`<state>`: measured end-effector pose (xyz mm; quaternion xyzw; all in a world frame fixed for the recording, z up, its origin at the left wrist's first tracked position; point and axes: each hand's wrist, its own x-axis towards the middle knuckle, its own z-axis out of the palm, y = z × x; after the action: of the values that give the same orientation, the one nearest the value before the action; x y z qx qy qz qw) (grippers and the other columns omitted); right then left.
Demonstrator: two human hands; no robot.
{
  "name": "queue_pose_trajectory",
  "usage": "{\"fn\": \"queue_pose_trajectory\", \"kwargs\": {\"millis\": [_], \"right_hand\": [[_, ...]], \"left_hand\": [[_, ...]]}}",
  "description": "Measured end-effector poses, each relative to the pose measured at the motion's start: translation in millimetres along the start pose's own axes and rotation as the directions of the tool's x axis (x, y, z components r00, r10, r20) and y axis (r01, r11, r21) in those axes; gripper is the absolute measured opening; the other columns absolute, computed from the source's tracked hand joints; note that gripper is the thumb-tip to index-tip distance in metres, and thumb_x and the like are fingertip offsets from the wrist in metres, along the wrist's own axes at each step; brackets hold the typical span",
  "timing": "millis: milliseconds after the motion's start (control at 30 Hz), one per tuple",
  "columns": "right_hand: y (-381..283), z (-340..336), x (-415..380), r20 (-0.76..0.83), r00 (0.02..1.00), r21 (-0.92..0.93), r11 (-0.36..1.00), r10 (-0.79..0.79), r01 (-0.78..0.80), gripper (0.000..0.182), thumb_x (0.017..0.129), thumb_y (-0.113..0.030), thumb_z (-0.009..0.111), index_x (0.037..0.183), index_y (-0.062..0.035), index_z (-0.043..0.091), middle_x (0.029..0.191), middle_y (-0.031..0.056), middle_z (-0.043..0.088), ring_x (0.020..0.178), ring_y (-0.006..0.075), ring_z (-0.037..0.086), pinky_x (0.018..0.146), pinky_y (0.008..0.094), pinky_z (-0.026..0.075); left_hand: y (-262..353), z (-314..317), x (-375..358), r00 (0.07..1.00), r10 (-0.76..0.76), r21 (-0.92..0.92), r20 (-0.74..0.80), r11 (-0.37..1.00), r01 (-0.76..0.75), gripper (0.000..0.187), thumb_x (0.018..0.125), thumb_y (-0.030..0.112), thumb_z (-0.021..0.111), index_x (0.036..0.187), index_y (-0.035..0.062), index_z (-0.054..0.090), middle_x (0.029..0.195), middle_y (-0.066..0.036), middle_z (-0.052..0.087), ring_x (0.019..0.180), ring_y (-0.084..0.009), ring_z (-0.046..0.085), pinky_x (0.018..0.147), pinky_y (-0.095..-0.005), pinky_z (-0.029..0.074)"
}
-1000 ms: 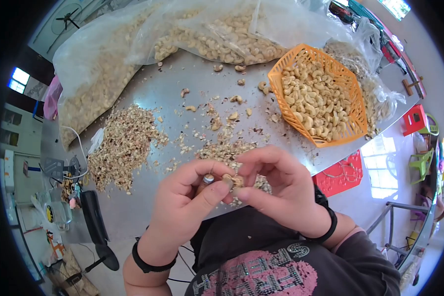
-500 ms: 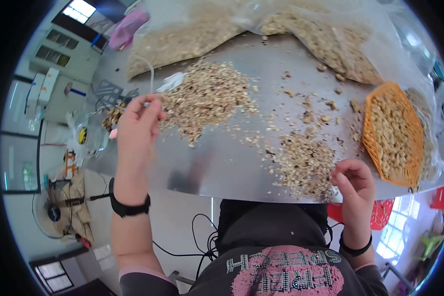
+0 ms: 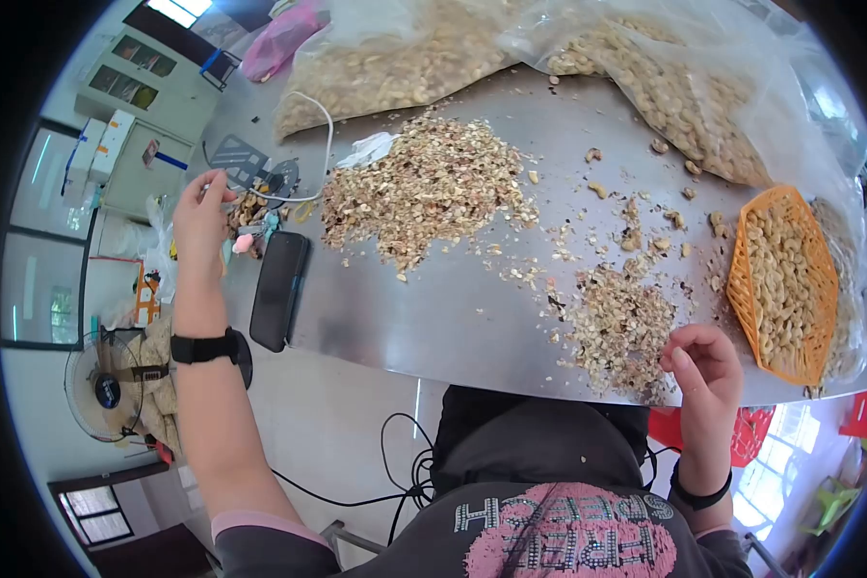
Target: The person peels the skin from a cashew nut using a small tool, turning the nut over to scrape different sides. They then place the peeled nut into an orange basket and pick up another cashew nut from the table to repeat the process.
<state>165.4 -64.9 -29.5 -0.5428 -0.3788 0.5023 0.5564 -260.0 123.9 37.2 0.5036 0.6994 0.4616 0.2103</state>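
My left hand (image 3: 200,214) is at the table's left side, thumb and fingers pinched together; what they hold, if anything, is too small to tell. Right beside it lie a small heap of darker nuts (image 3: 250,209) and a pink trinket (image 3: 243,244). My right hand (image 3: 705,371) has its fingers curled and thumb close to them, next to a smaller pile of nut bits (image 3: 618,328); anything in its fingertips cannot be made out. A larger pile of nut fragments (image 3: 429,183) lies between the hands.
A black phone (image 3: 280,291) lies near the left edge. An orange basket (image 3: 739,279) of cashews stands at the right. Clear bags of cashews (image 3: 395,77) line the back. A white cable (image 3: 329,125) curves beside a white tissue (image 3: 368,149). Loose nuts lie scattered mid-table.
My left hand has moved left, away from the large pile, and the phone now shows. My right hand stays beside the smaller pile. The view has shifted slightly.
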Motion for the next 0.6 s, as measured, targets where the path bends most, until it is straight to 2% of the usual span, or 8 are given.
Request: {"fn": "queue_pose_trajectory", "kwargs": {"millis": [167, 233, 300, 367, 433, 467, 533, 600], "right_hand": [[1.2, 2.4, -2.1, -0.017, 1.000, -0.003, 1.000, -0.014, 0.014, 0.016, 0.075, 0.000, 0.056, 0.091, -0.0003, 0.052, 0.082, 0.0020, 0.053, 0.074, 0.0068, 0.049, 0.067, 0.0194, 0.039], [0.3, 0.4, -3.2, 0.072, 0.997, 0.016, 1.000, -0.009, 0.008, 0.016, 0.075, -0.001, 0.057, 0.090, -0.0003, 0.053, 0.082, 0.0023, 0.053, 0.075, 0.0073, 0.050, 0.069, 0.0205, 0.040], [1.6, -1.2, -4.6, 0.056, 0.998, 0.025, 1.000, -0.012, 0.010, 0.016, 0.075, -0.002, 0.057, 0.090, -0.0003, 0.053, 0.082, 0.0025, 0.054, 0.075, 0.0076, 0.050, 0.069, 0.0208, 0.041], [3.1, -1.7, -7.8, 0.052, 0.999, 0.045, 0.999, -0.014, 0.012, 0.016, 0.075, -0.003, 0.058, 0.090, -0.0003, 0.053, 0.083, 0.0026, 0.054, 0.075, 0.0078, 0.051, 0.069, 0.0211, 0.041], [4.1, -2.3, -9.9, 0.067, 0.996, -0.013, 0.999, -0.051, 0.052, 0.016, 0.075, -0.005, 0.059, 0.090, -0.0006, 0.054, 0.083, 0.0031, 0.055, 0.074, 0.0082, 0.051, 0.067, 0.0212, 0.042], [7.3, -3.4, -11.3, 0.068, 0.996, -0.015, 0.998, -0.060, 0.061, 0.017, 0.075, -0.006, 0.059, 0.090, -0.0006, 0.054, 0.083, 0.0037, 0.055, 0.073, 0.0086, 0.051, 0.066, 0.0214, 0.042], [7.6, -4.6, -13.7, 0.061, 0.996, -0.036, 0.997, -0.067, 0.069, 0.017, 0.075, -0.007, 0.059, 0.089, -0.0005, 0.055, 0.083, 0.0039, 0.055, 0.073, 0.0086, 0.051, 0.066, 0.0213, 0.042], [9.8, -5.2, -15.2, 0.060, 0.994, -0.062, 0.994, -0.091, 0.095, 0.016, 0.075, -0.008, 0.060, 0.089, 0.0000, 0.056, 0.082, 0.0042, 0.055, 0.072, 0.0084, 0.052, 0.065, 0.0210, 0.043]], "left_hand": [[48.5, 61.8, -47.0, 0.955, 0.078, -0.075, 0.285, 0.995, -0.059, 0.022, 0.080, 0.018, 0.052, 0.097, 0.0035, 0.053, 0.067, 0.001, 0.050, 0.044, 0.0004, 0.030, 0.038, -0.0154, 0.021], [67.2, 90.4, -68.5, 0.918, 0.122, -0.091, 0.378, 0.991, -0.095, 0.020, 0.080, 0.017, 0.052, 0.096, 0.0041, 0.055, 0.067, 0.001, 0.051, 0.045, 0.0004, 0.030, 0.039, -0.0156, 0.022], [82.2, 116.6, -86.9, 0.831, 0.147, -0.077, 0.537, 0.989, -0.125, 0.018, 0.080, 0.016, 0.052, 0.094, 0.0053, 0.056, 0.064, 0.003, 0.051, 0.046, 0.0010, 0.031, 0.041, -0.0151, 0.023], [93.0, 144.0, -102.5, 0.784, 0.188, -0.095, 0.592, 0.982, -0.164, 0.017, 0.080, 0.015, 0.052, 0.092, 0.0054, 0.057, 0.063, 0.004, 0.051, 0.049, 0.0003, 0.035, 0.044, -0.0154, 0.027], [98.5, 172.2, -112.5, 0.657, 0.293, -0.133, 0.695, 0.950, -0.282, 0.017, 0.078, 0.014, 0.054, 0.091, 0.0038, 0.056, 0.063, 0.002, 0.051, 0.052, -0.0016, 0.039, 0.048, -0.0167, 0.031], [100.5, 185.7, -116.9, 0.644, 0.303, -0.147, 0.703, 0.947, -0.285, 0.017, 0.078, 0.014, 0.054, 0.091, 0.0038, 0.056, 0.063, 0.002, 0.051, 0.052, -0.0016, 0.039, 0.048, -0.0167, 0.031], [103.0, 212.6, -123.7, 0.490, 0.344, -0.129, 0.801, 0.898, -0.420, 0.019, 0.078, 0.016, 0.053, 0.094, 0.0046, 0.056, 0.070, -0.001, 0.054, 0.060, -0.0047, 0.047, 0.053, -0.0183, 0.037], [105.1, 239.1, -131.8, 0.449, 0.394, -0.151, 0.802, 0.861, -0.487, 0.021, 0.077, 0.016, 0.054, 0.094, 0.0040, 0.055, 0.071, -0.003, 0.055, 0.063, -0.0083, 0.050, 0.056, -0.0213, 0.039]]}}
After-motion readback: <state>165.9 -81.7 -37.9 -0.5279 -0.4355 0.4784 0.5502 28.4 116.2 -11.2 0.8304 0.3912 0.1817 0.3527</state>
